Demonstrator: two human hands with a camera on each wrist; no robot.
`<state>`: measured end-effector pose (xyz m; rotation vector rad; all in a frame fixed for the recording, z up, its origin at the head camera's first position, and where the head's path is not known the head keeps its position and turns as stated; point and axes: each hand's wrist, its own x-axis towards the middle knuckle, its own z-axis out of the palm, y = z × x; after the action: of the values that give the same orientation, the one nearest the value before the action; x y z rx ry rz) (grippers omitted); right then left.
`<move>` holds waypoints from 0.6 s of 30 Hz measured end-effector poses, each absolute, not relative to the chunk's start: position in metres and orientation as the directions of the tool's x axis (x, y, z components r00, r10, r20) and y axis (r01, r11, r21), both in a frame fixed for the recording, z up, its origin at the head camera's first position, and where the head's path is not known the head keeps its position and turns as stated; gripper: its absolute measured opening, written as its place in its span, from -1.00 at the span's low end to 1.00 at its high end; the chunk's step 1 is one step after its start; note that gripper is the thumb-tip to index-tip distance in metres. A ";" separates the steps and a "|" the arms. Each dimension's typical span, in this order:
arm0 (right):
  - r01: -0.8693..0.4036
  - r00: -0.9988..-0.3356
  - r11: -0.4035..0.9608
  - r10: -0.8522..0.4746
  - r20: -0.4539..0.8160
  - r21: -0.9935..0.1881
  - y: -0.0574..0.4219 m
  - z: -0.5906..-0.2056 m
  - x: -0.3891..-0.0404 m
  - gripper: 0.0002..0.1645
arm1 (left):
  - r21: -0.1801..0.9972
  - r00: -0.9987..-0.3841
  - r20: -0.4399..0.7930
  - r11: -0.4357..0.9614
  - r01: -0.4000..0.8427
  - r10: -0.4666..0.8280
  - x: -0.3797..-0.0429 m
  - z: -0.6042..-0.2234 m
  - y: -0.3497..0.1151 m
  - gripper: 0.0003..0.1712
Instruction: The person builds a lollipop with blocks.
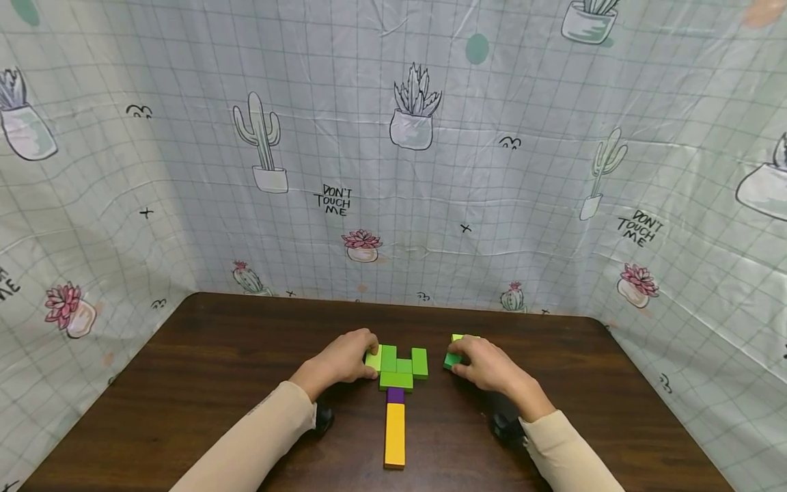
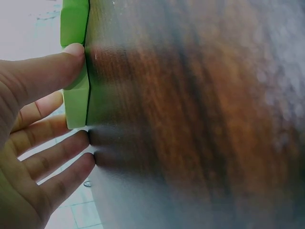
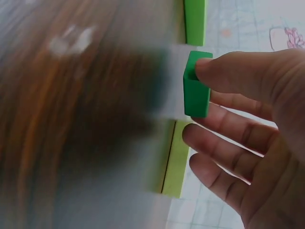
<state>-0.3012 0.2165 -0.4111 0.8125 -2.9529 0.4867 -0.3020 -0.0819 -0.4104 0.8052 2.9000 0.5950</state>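
My left hand (image 1: 339,358) pinches a light green block (image 1: 373,362) between thumb and fingers at the left end of a block figure. In the left wrist view the thumb lies over part of this light green block (image 2: 76,107). Beside it stand an upright green block (image 1: 389,358), a small green block (image 1: 404,366) and a crosswise green block (image 1: 396,380). My right hand (image 1: 492,369) grips a darker green block (image 1: 451,360), right of the figure. The right wrist view shows the thumb on that darker green block (image 3: 196,98); a lime block (image 3: 175,162) lies beyond the fingers.
Another upright green block (image 1: 419,363) forms the figure's right side. Below, a purple block (image 1: 395,395) and a long yellow block (image 1: 395,436) run toward the near edge. All lie on a dark wooden table (image 1: 154,410), with a printed curtain (image 1: 344,82) behind.
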 end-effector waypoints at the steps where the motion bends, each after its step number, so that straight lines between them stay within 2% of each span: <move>1: -0.518 -0.855 0.806 -0.501 0.136 -0.286 0.215 -0.411 -0.302 -0.71 | 0.386 -0.860 0.034 0.787 0.482 0.510 -0.302 -0.410 -0.082 -0.59; 12: -0.590 -0.804 0.729 -0.570 0.171 -0.346 0.185 -0.406 -0.310 -0.66 | 0.383 -0.856 0.042 0.784 0.490 0.515 -0.302 -0.410 -0.081 -0.60; 18: -0.616 -0.784 0.711 -0.595 0.176 -0.340 0.168 -0.406 -0.316 -0.65 | 0.388 -0.860 0.036 0.785 0.482 0.510 -0.301 -0.410 -0.081 -0.60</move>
<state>-0.3162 0.1678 -0.4057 1.0118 -2.8556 0.5973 -0.3012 -0.0807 -0.4102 0.8070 2.9016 0.6015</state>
